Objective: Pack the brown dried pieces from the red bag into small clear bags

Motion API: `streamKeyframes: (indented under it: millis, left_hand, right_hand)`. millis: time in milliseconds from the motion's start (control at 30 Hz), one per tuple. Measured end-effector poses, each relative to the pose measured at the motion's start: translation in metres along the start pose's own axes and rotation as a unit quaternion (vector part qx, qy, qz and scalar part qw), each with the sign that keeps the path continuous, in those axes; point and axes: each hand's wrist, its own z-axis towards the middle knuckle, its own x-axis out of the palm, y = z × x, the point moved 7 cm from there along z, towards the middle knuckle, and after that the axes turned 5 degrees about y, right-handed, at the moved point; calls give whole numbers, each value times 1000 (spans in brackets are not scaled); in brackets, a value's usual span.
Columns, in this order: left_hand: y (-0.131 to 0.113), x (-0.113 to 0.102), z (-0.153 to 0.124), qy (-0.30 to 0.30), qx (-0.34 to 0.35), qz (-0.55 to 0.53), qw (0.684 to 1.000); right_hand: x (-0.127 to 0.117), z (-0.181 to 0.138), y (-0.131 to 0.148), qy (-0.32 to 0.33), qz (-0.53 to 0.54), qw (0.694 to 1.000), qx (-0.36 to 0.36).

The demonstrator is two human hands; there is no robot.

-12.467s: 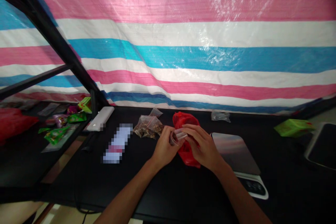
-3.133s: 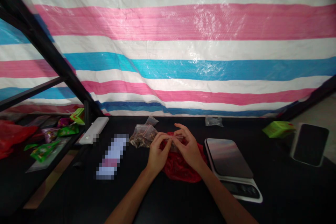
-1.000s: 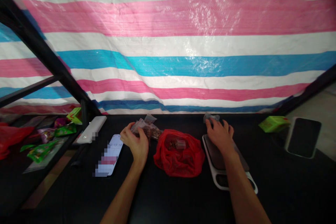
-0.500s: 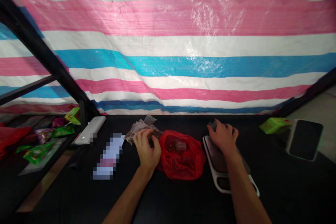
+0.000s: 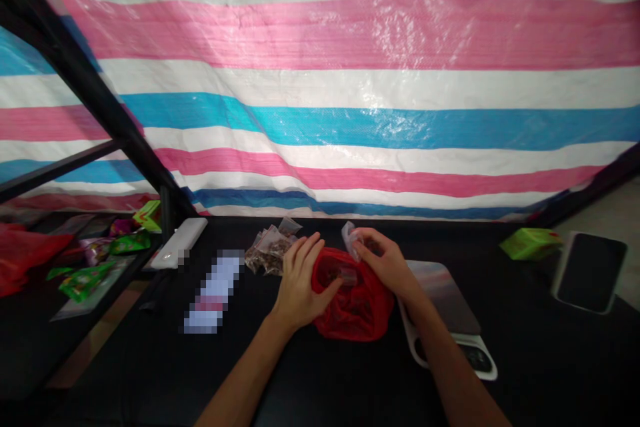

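Observation:
A red plastic bag (image 5: 370, 327) stands with its mouth open on the black table; brown bits and something clear show inside. My left hand (image 5: 303, 290) lies at its left rim, fingers spread, thumb reaching over the opening, nothing held. Above the bag's far right edge, my right hand (image 5: 383, 257) is closed in a pinch on a small clear plastic bag (image 5: 349, 237), whose contents I cannot make out. Beyond my left fingers is a pile of small clear bags (image 5: 265, 253) with brown bits in them. The kitchen scale (image 5: 443, 293) is partly under my right forearm.
To the right stand a green box (image 5: 530, 243) and a phone-like dark screen (image 5: 593, 273). A white oblong device (image 5: 179, 243) and a blurred-out strip (image 5: 215, 293) lie left. Farther left are green packets (image 5: 87, 280), another red bag (image 5: 27, 257) and a black frame bar (image 5: 110, 120).
My right hand has moved left from over the scale to the red bag, with the small clear bag in it. My left hand has left the pile and opened over the red bag's rim.

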Motion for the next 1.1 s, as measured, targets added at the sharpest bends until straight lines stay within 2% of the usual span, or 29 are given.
streamKeyframes:
  millis: [100, 200, 333, 467, 567, 633, 700, 833, 967, 1033, 1100]
  left_hand:
    - [3, 15, -1, 86, 0, 10, 996]
    - [9, 22, -5, 134, -4, 12, 991]
    - [18, 24, -8, 139, -46, 48, 988]
    - [19, 26, -5, 142, -64, 87, 984]
    - [14, 25, -5, 137, -38, 74, 987]
    - [11, 26, -5, 144, -13, 49, 988]
    - [14, 26, -6, 142, -18, 19, 989]
    - [32, 15, -4, 73, -95, -43, 992]
    - [46, -1, -5, -7, -177, -73, 981]
    - [46, -1, -5, 7, -200, -88, 976]
    - [43, 6, -6, 48, -219, -95, 970]
  right_hand:
    - [39, -10, 21, 121, 81, 989, -16]
    - [56, -18, 34, 173, 100, 980, -17]
    - [55, -16, 31, 149, 120, 982, -14]
    - [45, -11, 15, 67, 121, 990, -2]
    - [44, -11, 10, 47, 77, 996, -1]
    - [47, -12, 14, 69, 35, 997, -10]
    - [48, -14, 21, 92, 7, 996, -17]
    - [40, -19, 31, 126, -87, 987, -47]
    - [35, -22, 23, 171, -241, 953, -60]
    - [32, -21, 16, 165, -272, 946, -56]
    - [31, -20, 11, 162, -282, 944, -56]
